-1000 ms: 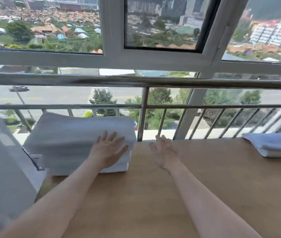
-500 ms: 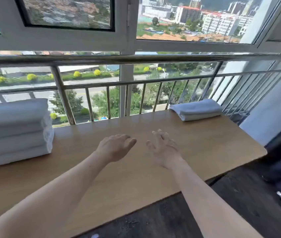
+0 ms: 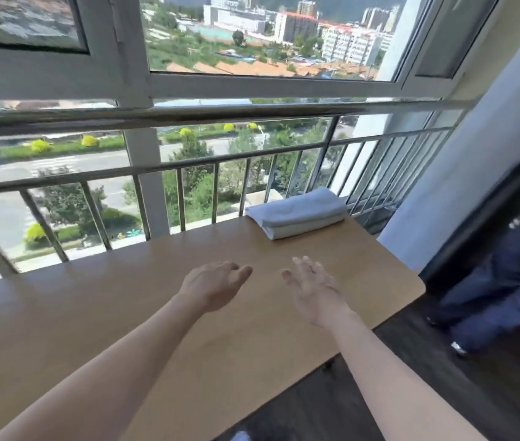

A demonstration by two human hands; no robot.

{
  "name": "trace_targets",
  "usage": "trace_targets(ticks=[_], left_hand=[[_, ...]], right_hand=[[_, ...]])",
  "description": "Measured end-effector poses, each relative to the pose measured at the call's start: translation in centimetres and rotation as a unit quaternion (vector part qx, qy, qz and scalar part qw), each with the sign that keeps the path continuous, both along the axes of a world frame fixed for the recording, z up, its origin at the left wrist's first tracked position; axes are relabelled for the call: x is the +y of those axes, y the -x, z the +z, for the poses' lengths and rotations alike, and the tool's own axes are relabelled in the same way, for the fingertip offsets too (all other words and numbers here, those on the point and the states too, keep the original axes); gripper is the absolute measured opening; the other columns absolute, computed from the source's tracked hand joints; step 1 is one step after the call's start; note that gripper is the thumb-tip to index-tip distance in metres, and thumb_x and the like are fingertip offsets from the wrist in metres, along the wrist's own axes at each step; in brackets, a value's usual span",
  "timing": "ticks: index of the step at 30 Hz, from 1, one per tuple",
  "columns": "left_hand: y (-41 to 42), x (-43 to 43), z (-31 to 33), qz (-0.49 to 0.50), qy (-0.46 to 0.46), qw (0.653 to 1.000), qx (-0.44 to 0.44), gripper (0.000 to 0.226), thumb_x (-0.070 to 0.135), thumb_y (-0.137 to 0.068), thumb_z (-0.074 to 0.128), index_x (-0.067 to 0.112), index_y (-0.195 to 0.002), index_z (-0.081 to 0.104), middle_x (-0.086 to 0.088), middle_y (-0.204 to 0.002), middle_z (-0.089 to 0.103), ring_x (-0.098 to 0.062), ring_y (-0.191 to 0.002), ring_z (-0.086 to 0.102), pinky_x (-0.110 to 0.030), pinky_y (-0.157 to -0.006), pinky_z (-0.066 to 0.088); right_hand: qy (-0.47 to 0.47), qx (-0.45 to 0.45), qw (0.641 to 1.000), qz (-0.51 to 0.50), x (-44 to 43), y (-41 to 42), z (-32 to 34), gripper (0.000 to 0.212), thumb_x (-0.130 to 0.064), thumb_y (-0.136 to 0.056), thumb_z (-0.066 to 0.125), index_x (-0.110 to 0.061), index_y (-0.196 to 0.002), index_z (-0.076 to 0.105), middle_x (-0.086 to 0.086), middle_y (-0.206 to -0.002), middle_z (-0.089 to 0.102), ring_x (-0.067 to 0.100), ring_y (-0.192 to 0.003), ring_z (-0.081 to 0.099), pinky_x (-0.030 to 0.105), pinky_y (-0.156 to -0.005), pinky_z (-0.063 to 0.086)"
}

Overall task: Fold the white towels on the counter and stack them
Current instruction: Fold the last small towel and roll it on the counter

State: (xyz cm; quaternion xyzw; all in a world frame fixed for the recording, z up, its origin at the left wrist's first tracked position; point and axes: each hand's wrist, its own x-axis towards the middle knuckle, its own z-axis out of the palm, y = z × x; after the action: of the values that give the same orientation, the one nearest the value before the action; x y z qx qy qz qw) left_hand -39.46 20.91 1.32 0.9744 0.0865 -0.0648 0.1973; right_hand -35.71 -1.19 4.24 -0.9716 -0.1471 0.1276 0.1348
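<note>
A folded white towel (image 3: pixel 298 213) lies at the far right end of the wooden counter (image 3: pixel 99 313), close to the railing. My left hand (image 3: pixel 215 283) hovers over the counter's middle with relaxed fingers and holds nothing. My right hand (image 3: pixel 314 288) is beside it, fingers spread and empty, a short way in front of the folded towel. The tall stack of folded towels is out of view to the left.
A metal railing (image 3: pixel 188 168) and window frames run along the counter's far edge. The counter's right end has a rounded corner (image 3: pixel 417 281). A person in dark trousers (image 3: pixel 503 281) stands on the dark floor at the right, by a black door frame.
My view has swung to the right, so the towel stack on the left has left the frame. My left hand came off that stack and both hands moved right toward the single folded towel.
</note>
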Motion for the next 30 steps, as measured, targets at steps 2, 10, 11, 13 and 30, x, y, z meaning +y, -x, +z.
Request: trace_targets(ticks=[2, 10, 11, 13, 30], left_hand=[[-3.2, -1.0, -0.4, 0.014, 0.015, 1.0, -0.006, 0.061, 0.069, -0.096, 0.023, 0.033, -0.131, 0.058, 0.0, -0.139, 0.06, -0.024, -0.128, 0.053, -0.037, -0.097, 0.042], [-14.0, -5.5, -1.6, 0.022, 0.001, 0.999, 0.031, 0.064, 0.07, -0.097, 0.022, 0.031, -0.132, 0.058, -0.003, -0.138, 0.06, -0.025, -0.126, 0.054, -0.038, -0.095, 0.042], [-15.1, -6.1, -1.6, 0.023, -0.003, 0.999, 0.032, 0.065, 0.07, -0.096, 0.021, 0.03, -0.132, 0.058, -0.003, -0.137, 0.06, -0.025, -0.126, 0.054, -0.038, -0.095, 0.042], [-17.3, -7.2, -1.5, 0.022, -0.012, 0.999, 0.033, 0.066, 0.071, -0.096, 0.02, 0.029, -0.131, 0.058, -0.002, -0.136, 0.06, -0.025, -0.124, 0.055, -0.038, -0.093, 0.042], [-29.3, -18.6, -4.7, 0.22, -0.049, 0.971, 0.076, 0.066, 0.08, -0.087, 0.011, 0.035, -0.098, 0.058, 0.004, -0.113, 0.064, -0.023, -0.104, 0.06, -0.038, -0.075, 0.036]], right_hand=[[0.012, 0.003, 1.0, 0.007, -1.1, -3.3, -0.2, 0.067, -0.06, -0.102, 0.021, -0.025, -0.159, 0.018, 0.001, -0.167, 0.011, 0.022, -0.153, 0.008, 0.04, -0.122, 0.009], [-0.016, 0.044, 0.999, -0.008, -5.2, -13.7, -2.1, 0.065, -0.059, -0.102, 0.024, -0.026, -0.158, 0.019, 0.0, -0.167, 0.012, 0.021, -0.153, 0.008, 0.039, -0.122, 0.01], [-0.022, 0.051, 0.998, -0.009, -5.7, -14.8, -2.3, 0.065, -0.059, -0.102, 0.024, -0.026, -0.158, 0.019, 0.0, -0.167, 0.012, 0.021, -0.153, 0.008, 0.039, -0.121, 0.009], [-0.028, 0.06, 0.998, -0.007, -6.8, -17.0, -2.6, 0.066, -0.059, -0.102, 0.024, -0.025, -0.159, 0.018, 0.0, -0.167, 0.011, 0.022, -0.153, 0.008, 0.038, -0.121, 0.009], [0.0, 0.086, 0.983, 0.165, -17.6, -39.9, -5.5, 0.068, -0.058, -0.103, 0.025, -0.023, -0.159, 0.011, -0.001, -0.167, 0.009, 0.021, -0.153, 0.008, 0.039, -0.121, 0.013]])
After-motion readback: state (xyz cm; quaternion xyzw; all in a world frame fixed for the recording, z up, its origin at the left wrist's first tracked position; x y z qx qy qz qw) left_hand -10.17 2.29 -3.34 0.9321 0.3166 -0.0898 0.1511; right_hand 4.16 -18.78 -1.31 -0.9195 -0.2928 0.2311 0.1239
